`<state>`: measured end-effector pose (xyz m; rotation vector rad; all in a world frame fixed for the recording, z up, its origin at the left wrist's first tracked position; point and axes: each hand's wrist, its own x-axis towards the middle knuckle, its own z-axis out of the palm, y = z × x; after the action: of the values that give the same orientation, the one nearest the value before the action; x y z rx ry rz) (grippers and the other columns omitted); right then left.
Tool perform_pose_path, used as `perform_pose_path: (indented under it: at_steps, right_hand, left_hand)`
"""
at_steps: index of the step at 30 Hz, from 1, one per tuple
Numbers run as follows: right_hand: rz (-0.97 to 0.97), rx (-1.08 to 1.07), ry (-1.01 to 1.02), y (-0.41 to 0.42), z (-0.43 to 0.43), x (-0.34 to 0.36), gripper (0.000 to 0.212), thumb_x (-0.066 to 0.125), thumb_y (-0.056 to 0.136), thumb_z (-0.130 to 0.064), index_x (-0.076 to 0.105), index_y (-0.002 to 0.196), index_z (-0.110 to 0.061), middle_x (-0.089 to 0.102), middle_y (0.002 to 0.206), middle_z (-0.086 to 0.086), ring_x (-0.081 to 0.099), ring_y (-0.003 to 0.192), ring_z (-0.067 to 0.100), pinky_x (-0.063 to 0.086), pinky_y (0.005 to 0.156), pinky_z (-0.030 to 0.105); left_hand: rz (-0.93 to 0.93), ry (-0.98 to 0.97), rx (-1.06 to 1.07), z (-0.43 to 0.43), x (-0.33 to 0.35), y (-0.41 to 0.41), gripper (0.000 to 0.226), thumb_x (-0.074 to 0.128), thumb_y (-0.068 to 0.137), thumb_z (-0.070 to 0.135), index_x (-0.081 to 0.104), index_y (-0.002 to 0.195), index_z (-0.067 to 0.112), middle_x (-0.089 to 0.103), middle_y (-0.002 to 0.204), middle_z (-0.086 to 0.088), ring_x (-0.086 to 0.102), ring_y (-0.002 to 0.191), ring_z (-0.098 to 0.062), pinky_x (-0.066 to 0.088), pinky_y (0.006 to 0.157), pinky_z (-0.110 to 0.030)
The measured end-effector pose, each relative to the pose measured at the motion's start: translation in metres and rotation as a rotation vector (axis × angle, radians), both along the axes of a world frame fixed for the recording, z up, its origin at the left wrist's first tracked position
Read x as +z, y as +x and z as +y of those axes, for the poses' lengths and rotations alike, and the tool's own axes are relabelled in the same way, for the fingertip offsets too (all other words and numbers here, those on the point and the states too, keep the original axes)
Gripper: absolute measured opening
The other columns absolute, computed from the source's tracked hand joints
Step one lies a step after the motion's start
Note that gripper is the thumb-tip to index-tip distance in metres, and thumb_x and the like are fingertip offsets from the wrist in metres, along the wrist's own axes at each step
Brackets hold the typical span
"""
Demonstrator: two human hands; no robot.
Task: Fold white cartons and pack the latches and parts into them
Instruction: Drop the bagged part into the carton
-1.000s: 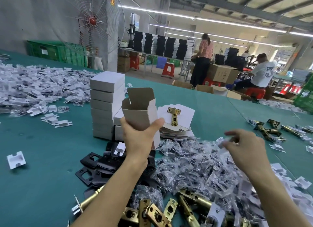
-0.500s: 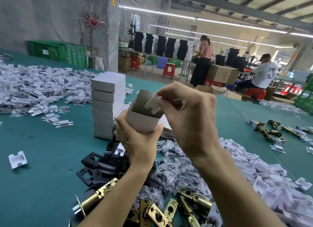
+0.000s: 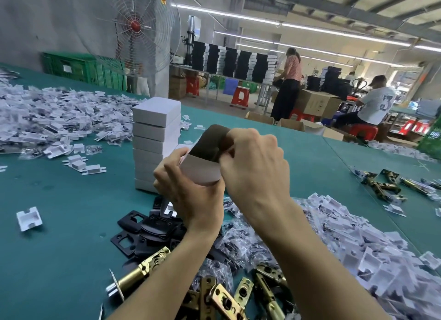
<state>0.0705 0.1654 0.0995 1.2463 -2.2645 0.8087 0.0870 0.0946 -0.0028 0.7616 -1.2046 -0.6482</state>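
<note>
White carton (image 3: 200, 174) held upright above the green table (image 3: 59, 260), open mouth upward, just in front of the stack of closed white boxes (image 3: 156, 128); left hand (image 3: 191, 198) clamped round its lower body. Right hand (image 3: 253, 174) at the mouth, fingers curled, pinching a small white piece (image 3: 230, 153); brass latches (image 3: 145, 270), black plates (image 3: 130, 226) and bagged parts (image 3: 238, 245) lie beneath

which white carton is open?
The carton held by the left hand, flap raised, brown inside showing, right hand at its mouth. The stack beside it is all closed.
</note>
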Motion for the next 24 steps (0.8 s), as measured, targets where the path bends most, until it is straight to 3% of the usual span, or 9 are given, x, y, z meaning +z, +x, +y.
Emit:
perform_pose_path:
  at_steps: [4,7,11,13,15,17,18,20,24]
  right_hand:
    - [-0.045,0.036,0.208,-0.003,-0.002,0.005,0.004,0.051,0.089,-0.019,0.052,0.089,-0.015,0.032,0.071,0.001,0.038,0.071,0.036,0.03,0.063,0.036]
    - [-0.036,0.171,0.367,-0.01,-0.003,0.008,0.024,0.043,0.097,-0.027,0.046,0.077,-0.015,0.045,0.078,0.008,0.048,0.079,0.039,0.033,0.064,0.037]
    - [-0.098,0.356,0.421,-0.019,0.003,0.009,0.041,0.036,0.104,-0.036,0.044,0.069,-0.018,0.05,0.073,0.003,0.051,0.083,0.031,0.037,0.067,0.038]
    - [-0.129,0.439,0.342,-0.023,0.006,0.003,0.03,0.042,0.103,-0.037,0.063,0.088,-0.021,0.061,0.089,0.0,0.055,0.089,0.018,0.042,0.075,0.035]
    - [-0.157,0.458,0.046,-0.027,0.008,-0.008,0.017,0.053,0.099,-0.031,0.068,0.104,-0.025,0.061,0.1,-0.007,0.052,0.086,0.004,0.042,0.078,0.023]
    - [-0.157,0.354,-0.166,-0.035,0.011,-0.023,0.008,0.057,0.095,-0.025,0.065,0.092,-0.024,0.063,0.092,-0.009,0.055,0.082,0.008,0.046,0.076,0.03]
    - [-0.173,0.284,-0.166,-0.039,0.012,-0.032,0.008,0.057,0.093,-0.022,0.062,0.086,-0.021,0.063,0.087,-0.007,0.056,0.081,0.013,0.048,0.075,0.035]
    - [-0.242,0.198,0.052,-0.045,0.013,-0.053,0.007,0.056,0.092,-0.021,0.059,0.087,-0.017,0.064,0.086,-0.001,0.059,0.082,0.021,0.051,0.076,0.04]
    - [-0.34,0.307,0.825,-0.038,0.005,-0.087,0.021,0.067,0.087,-0.022,0.065,0.108,-0.016,0.067,0.108,0.011,0.065,0.099,0.028,0.056,0.088,0.044]
  left_hand:
    - [-0.012,0.041,-0.006,-0.001,0.001,0.001,0.058,0.078,0.066,0.005,0.053,0.118,0.008,0.045,0.12,-0.012,0.028,0.103,-0.008,0.026,0.081,-0.005]
    - [-0.036,0.028,-0.021,-0.001,0.004,0.004,0.05,0.07,0.07,0.018,0.054,0.116,0.005,0.049,0.119,-0.017,0.028,0.104,-0.009,0.019,0.086,0.003]
    - [-0.073,0.02,-0.089,-0.002,0.005,0.007,0.064,0.052,0.069,0.043,0.051,0.121,0.007,0.047,0.12,-0.018,0.034,0.105,-0.02,0.019,0.083,0.006]
    - [-0.099,0.027,-0.093,-0.007,0.002,0.006,0.064,0.058,0.067,0.039,0.049,0.123,0.008,0.045,0.12,-0.015,0.036,0.104,-0.02,0.022,0.08,0.006]
    - [-0.093,0.071,-0.081,-0.016,0.001,0.005,0.07,0.073,0.063,0.034,0.047,0.124,0.011,0.042,0.117,-0.005,0.036,0.104,-0.019,0.024,0.079,0.006]
    - [-0.079,0.151,-0.083,-0.027,0.0,0.006,0.081,0.088,0.056,0.031,0.043,0.122,0.02,0.038,0.116,0.003,0.037,0.104,-0.018,0.029,0.083,-0.003]
    - [-0.068,0.194,-0.09,-0.031,0.0,0.006,0.085,0.092,0.053,0.03,0.041,0.12,0.024,0.038,0.116,0.005,0.038,0.104,-0.019,0.035,0.087,-0.016]
    - [-0.029,0.255,-0.107,-0.036,0.0,0.006,0.086,0.094,0.052,0.03,0.04,0.119,0.029,0.04,0.115,0.006,0.039,0.104,-0.02,0.038,0.086,-0.032]
    - [0.052,0.236,-0.149,-0.034,0.002,0.007,0.086,0.091,0.052,0.04,0.041,0.121,0.03,0.051,0.118,0.005,0.051,0.107,-0.024,0.048,0.09,-0.041]
